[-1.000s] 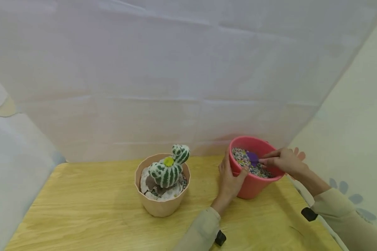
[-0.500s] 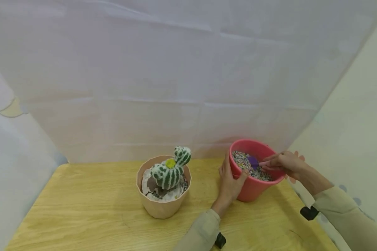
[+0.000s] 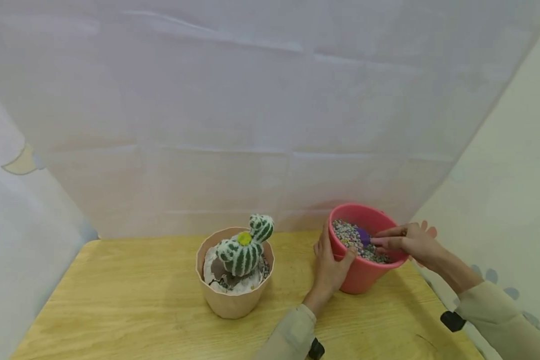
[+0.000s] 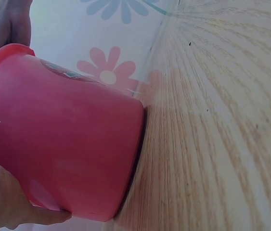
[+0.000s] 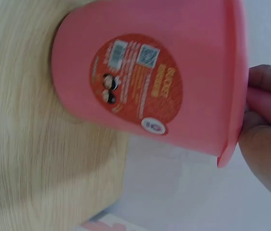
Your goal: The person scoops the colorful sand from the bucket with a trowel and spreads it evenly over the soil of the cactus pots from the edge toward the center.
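Scoop [image 3: 363, 235] with purple bowl lies in the gravel of the pink bucket [image 3: 364, 277], its pink handle pinched by the right hand [image 3: 409, 241]; long axis runs from that hand leftward, bowl pointing toward the left hand [image 3: 330, 265], which grips the bucket's near wall

Left wrist view: left hand [image 4: 5, 197] holds the bucket [image 4: 63, 139] on the wooden table [image 4: 222, 120]

Right wrist view: fingers [image 5: 265, 103] curl over the bucket [image 5: 145, 82] rim; scoop hidden

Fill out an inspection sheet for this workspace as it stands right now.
Surface: wooden table, light grain.
Job's things: pink bucket of coloured gravel; purple scoop in the gravel.
Clutter: beige pot holding a green-and-white cactus.
Hands: left hand grips the bucket's rim; right hand holds the scoop's handle.
Cables: nothing seen.
Surroundings: white sheet backdrop; flower-print cloth at the right.
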Tool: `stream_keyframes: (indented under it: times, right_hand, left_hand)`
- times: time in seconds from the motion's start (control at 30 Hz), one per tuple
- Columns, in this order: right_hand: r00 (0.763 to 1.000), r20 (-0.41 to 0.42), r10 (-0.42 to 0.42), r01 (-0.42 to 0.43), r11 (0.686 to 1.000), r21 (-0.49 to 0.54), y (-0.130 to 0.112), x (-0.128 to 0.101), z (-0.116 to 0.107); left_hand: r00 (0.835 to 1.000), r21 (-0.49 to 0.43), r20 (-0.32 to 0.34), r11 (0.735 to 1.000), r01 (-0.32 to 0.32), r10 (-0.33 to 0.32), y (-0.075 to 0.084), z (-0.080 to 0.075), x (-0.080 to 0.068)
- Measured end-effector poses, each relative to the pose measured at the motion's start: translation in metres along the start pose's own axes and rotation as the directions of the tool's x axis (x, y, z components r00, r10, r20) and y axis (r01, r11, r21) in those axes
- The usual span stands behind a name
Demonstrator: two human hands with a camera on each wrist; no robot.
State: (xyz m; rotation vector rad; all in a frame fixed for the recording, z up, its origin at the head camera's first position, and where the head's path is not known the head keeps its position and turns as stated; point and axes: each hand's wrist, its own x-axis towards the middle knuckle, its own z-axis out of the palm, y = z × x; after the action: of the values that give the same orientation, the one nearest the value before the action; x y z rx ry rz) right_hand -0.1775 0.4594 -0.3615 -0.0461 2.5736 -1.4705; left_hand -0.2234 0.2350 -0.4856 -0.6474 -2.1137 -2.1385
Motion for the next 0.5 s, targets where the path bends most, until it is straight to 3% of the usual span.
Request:
stream_keyframes:
  times: [0.13, 0.5]
  right_hand:
    - [0.998, 0.005, -0.067, 0.068, 0.996, -0.049, 0.002, -0.003, 0.002]
    - [0.993, 0.08, -0.087, 0.091, 0.994, -0.058, 0.001, -0.011, -0.002]
  left_hand:
    - [1.0, -0.005, -0.001, 1.0, 0.009, -0.009, 0.001, 0.0, -0.001]
    - [1.0, 0.039, -0.015, 0.999, -0.016, 0.016, -0.003, 0.001, -0.001]
